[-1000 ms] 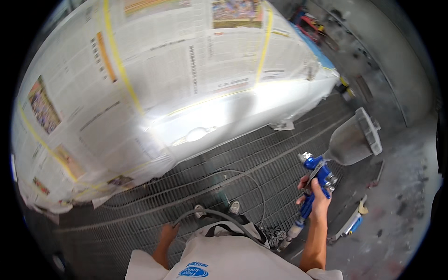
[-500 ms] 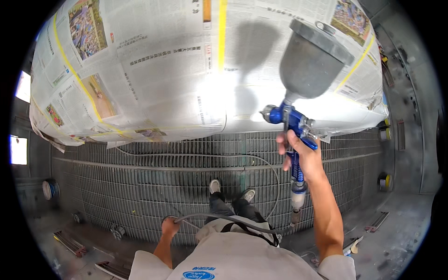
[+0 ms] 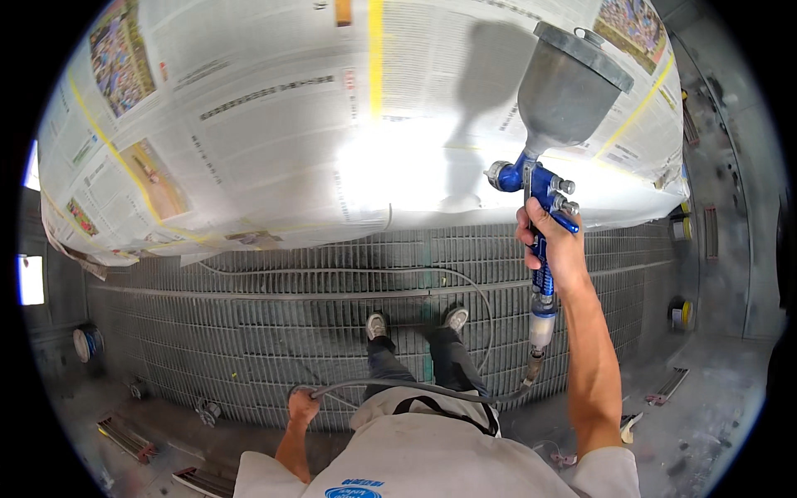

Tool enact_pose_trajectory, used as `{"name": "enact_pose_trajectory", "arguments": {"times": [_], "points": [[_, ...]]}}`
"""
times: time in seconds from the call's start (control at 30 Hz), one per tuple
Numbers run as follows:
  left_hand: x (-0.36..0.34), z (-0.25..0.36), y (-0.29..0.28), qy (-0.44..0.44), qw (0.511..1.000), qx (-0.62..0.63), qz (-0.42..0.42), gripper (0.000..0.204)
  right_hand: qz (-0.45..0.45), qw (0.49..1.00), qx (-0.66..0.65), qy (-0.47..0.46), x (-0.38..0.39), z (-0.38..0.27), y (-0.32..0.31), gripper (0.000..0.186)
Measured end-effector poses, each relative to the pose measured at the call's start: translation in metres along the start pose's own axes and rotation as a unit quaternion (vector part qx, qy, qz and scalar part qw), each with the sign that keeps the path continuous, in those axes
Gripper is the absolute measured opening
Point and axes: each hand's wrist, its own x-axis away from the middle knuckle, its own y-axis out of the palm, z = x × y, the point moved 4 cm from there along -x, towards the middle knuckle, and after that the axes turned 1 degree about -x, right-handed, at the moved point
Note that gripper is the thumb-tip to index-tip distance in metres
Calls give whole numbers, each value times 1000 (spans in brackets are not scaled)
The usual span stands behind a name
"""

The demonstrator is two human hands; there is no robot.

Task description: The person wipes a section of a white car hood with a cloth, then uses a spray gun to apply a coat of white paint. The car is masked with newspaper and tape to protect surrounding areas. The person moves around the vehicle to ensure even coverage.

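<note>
My right hand (image 3: 556, 245) is closed round the handle of a blue spray gun (image 3: 541, 187), which I hold upright with its nozzle pointing left. On top of the gun sits a grey metal paint cup (image 3: 564, 95) with a lid. An air hose (image 3: 432, 390) runs from the fitting under the handle across my waist. My left hand (image 3: 303, 404), low on the left, is wrapped round that hose. In front of me stands a large curved body covered with newspaper (image 3: 274, 124) and yellow tape; its lower strip (image 3: 465, 212) is bare white.
Grated floor (image 3: 274, 332) lies beneath me, with a loop of hose (image 3: 486, 307) on it near my feet. Tape rolls or cans (image 3: 681, 315) stand by the right wall, another (image 3: 85, 342) at the left. Metal racks (image 3: 124, 438) rest on the floor behind.
The spray gun and my right hand have moved to the right and slightly up in the view. My right foot has stepped forward and outward. My left hand still grips the hose.
</note>
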Motion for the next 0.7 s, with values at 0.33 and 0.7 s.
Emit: {"name": "enact_pose_trajectory", "arguments": {"times": [0.33, 0.7], "points": [[8, 100, 29, 7, 1000, -25, 10, 30, 5, 1000, -5, 17, -28, 7, -119, 28], [35, 233, 85, 11, 995, -93, -42, 32, -8, 1000, -12, 28, -56, 7, -267, 30]]}}
